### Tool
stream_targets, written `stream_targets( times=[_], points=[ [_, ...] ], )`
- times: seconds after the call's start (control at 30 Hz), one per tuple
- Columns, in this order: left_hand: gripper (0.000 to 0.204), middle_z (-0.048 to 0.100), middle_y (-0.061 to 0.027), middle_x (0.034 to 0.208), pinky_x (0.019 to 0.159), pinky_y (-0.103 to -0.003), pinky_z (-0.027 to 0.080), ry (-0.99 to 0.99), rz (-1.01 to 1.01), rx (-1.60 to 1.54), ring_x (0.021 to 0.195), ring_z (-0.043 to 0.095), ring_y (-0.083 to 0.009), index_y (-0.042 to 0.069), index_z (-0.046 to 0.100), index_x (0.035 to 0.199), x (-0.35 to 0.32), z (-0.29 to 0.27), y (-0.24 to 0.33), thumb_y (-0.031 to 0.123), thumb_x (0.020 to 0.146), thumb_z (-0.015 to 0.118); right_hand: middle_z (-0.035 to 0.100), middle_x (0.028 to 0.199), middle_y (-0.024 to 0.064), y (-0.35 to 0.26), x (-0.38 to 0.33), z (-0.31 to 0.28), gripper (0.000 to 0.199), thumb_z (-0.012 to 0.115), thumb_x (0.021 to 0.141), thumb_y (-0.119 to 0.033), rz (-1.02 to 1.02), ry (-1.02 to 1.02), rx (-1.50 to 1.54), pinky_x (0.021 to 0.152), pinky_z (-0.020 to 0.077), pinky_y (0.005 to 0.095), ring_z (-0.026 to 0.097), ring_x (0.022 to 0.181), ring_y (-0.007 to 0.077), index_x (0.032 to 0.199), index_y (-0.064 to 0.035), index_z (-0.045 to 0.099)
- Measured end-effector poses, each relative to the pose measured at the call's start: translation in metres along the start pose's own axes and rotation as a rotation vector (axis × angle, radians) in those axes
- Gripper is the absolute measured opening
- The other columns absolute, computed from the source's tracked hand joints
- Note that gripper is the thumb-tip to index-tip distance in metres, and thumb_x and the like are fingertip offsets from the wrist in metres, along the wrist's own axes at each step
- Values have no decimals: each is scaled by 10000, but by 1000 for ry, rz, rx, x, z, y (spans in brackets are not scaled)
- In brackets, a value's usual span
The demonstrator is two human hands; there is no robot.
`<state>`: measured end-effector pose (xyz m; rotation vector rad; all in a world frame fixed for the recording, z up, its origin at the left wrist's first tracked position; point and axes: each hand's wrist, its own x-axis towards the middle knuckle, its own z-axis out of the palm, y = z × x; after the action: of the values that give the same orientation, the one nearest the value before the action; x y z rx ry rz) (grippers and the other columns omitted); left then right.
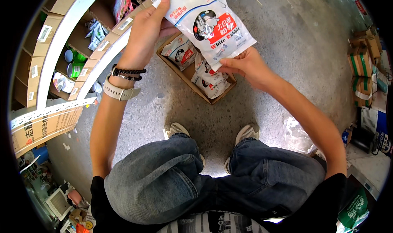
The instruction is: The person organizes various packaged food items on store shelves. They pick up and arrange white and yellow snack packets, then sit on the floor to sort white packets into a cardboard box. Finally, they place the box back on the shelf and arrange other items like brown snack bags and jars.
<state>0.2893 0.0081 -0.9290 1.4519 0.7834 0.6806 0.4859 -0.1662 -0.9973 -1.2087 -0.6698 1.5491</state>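
White packet (213, 26), each hand (148, 23) (250, 67) closed on it

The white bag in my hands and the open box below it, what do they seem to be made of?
White bag: probably thin plastic film with a glossy finish, judging by its bright highlights and creased surface.
Open box: likely cardboard, since it looks brown, matte and thin-walled.

Left hand (148, 24) grips top-left corner of glossy white plastic packet with red-blue print (217, 26); right hand (250, 68) pinches lower edge. Open brown cardboard box (185, 78) below, similar white packets (180, 54) inside. White metal shelf (65, 32) at left.
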Motion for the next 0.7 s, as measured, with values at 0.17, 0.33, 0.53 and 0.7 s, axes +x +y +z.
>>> stream_targets(
  times=[0.17,0.33,0.53,0.7],
  points=[
    [408,736,-96,1094,908,-291,564,-82,22,220,980,719,-157,21,682,1239,2,-16,10,344,992,643,692,1207,125,-6,6,-9,358,680,937,-53,14,-72,-146,931,597,363,688,1093,227,1282,-17,592],
    [393,755,-64,1010,826,-238,545,-206,114,652,917,709,-106,14,717,1198,1,-23,30,344,1000,640,702,1184,132,1,15,-4,338,665,944,-48,64,-76,-182,923,600,361,690,1089,222,1274,-12,600],
    [390,757,-72,918,760,-226,527,-138,184,541,831,680,-72,-8,728,1139,-1,-27,15,345,1010,624,707,1146,176,40,50,-15,351,677,923,-116,78,-122,-484,926,577,364,693,1074,280,1231,34,601],
    [396,714,-74,785,647,-256,484,-83,258,751,678,585,-61,-40,718,1071,-1,-36,0,338,1012,617,573,1294,293,96,68,-9,597,722,846,-201,8,-249,-1323,968,515,509,601,1189,411,1320,64,474]
  ],
)
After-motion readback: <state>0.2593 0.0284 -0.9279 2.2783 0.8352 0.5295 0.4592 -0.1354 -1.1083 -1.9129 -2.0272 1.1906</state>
